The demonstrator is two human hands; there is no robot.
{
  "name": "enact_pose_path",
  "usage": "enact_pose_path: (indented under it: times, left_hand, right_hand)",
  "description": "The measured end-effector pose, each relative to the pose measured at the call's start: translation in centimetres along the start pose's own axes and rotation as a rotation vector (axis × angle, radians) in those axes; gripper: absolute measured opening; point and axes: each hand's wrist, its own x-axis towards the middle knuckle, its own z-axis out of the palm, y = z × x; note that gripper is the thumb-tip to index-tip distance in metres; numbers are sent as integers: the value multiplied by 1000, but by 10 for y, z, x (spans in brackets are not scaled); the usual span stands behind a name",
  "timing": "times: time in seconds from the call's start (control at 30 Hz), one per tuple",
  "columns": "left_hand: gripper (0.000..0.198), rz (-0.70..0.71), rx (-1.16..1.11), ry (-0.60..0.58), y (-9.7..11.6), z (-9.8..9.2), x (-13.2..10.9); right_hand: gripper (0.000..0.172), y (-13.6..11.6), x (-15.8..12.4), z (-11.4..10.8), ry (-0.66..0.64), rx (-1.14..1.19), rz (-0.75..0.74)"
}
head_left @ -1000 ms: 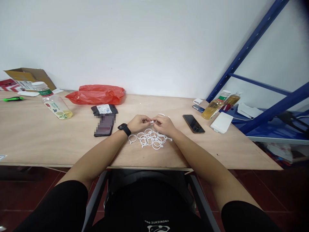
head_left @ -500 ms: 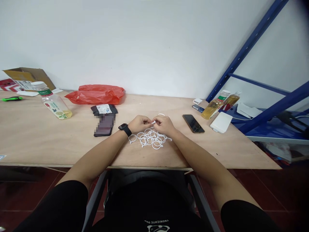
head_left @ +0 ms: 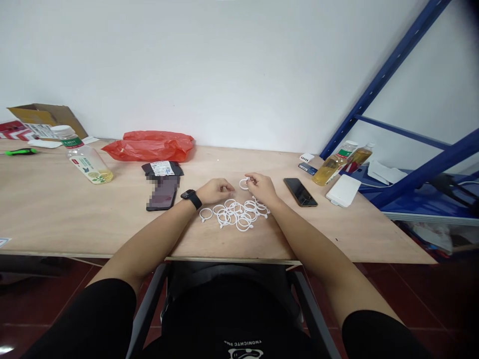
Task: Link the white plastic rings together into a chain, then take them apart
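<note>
Several white plastic rings (head_left: 235, 214) lie in a loose pile on the wooden table (head_left: 56, 209) just in front of me. My right hand (head_left: 264, 187) pinches one white ring (head_left: 244, 183) a little above the table, beyond the pile. My left hand (head_left: 215, 190), with a black watch (head_left: 191, 198) on its wrist, rests curled at the pile's far left edge; its fingers are closed and nothing shows in them.
A dark phone (head_left: 161, 192) and a black packet (head_left: 162, 169) lie left of my hands, a second phone (head_left: 300, 192) to the right. Red plastic bag (head_left: 149, 145), tea bottles (head_left: 84, 160) (head_left: 335, 164), white power bank (head_left: 343, 190), cardboard box (head_left: 41, 118). Blue shelving (head_left: 411, 149) stands at the right.
My hands were together over the pile working one ring. They have come apart: the right hand moved away to the far right with a ring, the left stayed.
</note>
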Motion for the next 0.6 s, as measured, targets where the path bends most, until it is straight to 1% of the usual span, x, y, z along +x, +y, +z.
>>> enact_pose_path:
  times: [0.07,0.13,0.2,0.3,0.37,0.43,0.53,0.6]
  left_hand:
    - [28,50,42,-105,0,1,0]
    - [31,75,82,-179,3,3,0]
    - [30,46,105,-217,5,4,0]
    - [23,-53,95,-245,7,5,0]
    - [20,-102,44,-216,6,4,1]
    - [22,-140,-45,-140,4,4,1]
    - [25,-193,-142,-45,0,2,3]
    - [23,-236,-171,-10,-2,0,5]
  right_hand:
    - [33,7,2,-2,-23,-70,20]
    - [32,11,3,-4,-36,-127,28]
    - [34,13,4,-5,-21,-158,33]
    - [33,11,3,-7,34,-148,4]
    - [30,6,1,-8,58,-111,-68]
    - [27,-2,-2,-9,51,-57,-178]
    - [26,-17,-10,-9,2,18,-381]
    - [27,-27,-14,-9,-41,41,-495]
